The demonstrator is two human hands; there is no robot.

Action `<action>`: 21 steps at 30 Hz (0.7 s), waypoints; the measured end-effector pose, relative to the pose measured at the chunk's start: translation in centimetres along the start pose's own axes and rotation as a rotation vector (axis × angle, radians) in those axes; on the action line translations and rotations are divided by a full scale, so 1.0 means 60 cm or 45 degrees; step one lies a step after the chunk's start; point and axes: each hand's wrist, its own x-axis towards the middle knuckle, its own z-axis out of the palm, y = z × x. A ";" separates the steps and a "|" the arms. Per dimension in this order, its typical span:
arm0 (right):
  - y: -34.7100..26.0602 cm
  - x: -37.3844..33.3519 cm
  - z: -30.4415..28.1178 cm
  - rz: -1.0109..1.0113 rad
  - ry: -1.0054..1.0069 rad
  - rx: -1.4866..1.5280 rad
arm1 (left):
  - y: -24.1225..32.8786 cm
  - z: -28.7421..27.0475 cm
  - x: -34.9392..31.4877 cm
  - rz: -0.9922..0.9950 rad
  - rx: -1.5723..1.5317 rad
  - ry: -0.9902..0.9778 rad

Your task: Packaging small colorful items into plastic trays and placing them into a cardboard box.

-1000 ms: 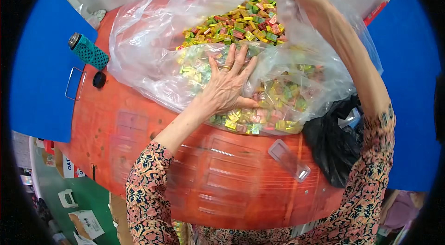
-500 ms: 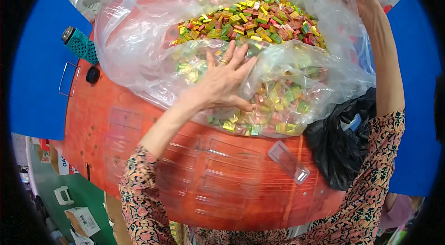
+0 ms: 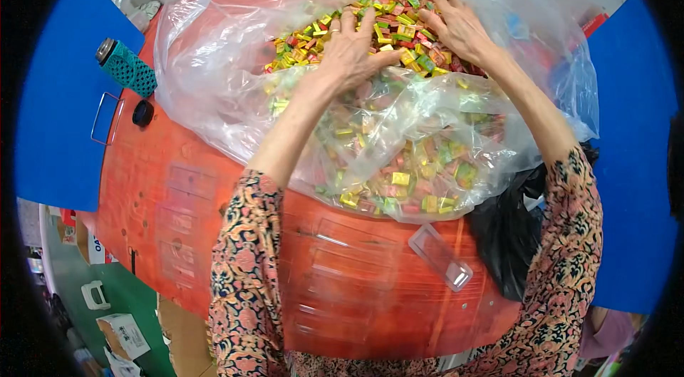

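Note:
A large clear plastic bag (image 3: 206,102) lies open across the far part of the red table, holding a heap of small wrapped sweets (image 3: 402,26) in yellow, green, red and pink. My left hand (image 3: 349,53) rests on the near left side of the heap, fingers spread and a ring showing. On the heap's right side lies my right hand (image 3: 462,33), its fingers also apart and reaching over the sweets. Neither hand grips anything visible. More sweets show blurred through the crumpled near layer of the bag, below my hands.
On the red table (image 3: 427,327), a small clear plastic tray (image 3: 440,257) lies near a black plastic bag (image 3: 502,234). A bottle in a teal netted cover (image 3: 128,70) and a black cap (image 3: 142,113) are at the left. Blue panels (image 3: 64,106) flank both sides.
My left hand has slid away from me, off the bag's near layer onto the sweets. My right hand has left the bag's far right edge and come down onto the heap.

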 end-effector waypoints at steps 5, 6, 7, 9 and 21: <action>-0.036 0.004 0.019 0.209 -0.275 0.191 | 0.034 -0.009 0.014 -0.024 -0.033 -0.111; -0.062 0.010 0.008 0.155 -0.266 0.232 | 0.038 -0.011 0.013 -0.027 -0.018 -0.115; -0.061 0.010 0.011 0.371 -0.193 0.284 | 0.060 0.004 0.020 -0.166 -0.151 0.081; -0.106 0.013 0.014 -0.014 0.038 0.135 | 0.075 0.018 0.024 -0.379 -0.270 0.433; -0.251 0.057 0.016 0.453 0.470 0.813 | 0.082 -0.053 0.019 -1.239 -2.448 0.468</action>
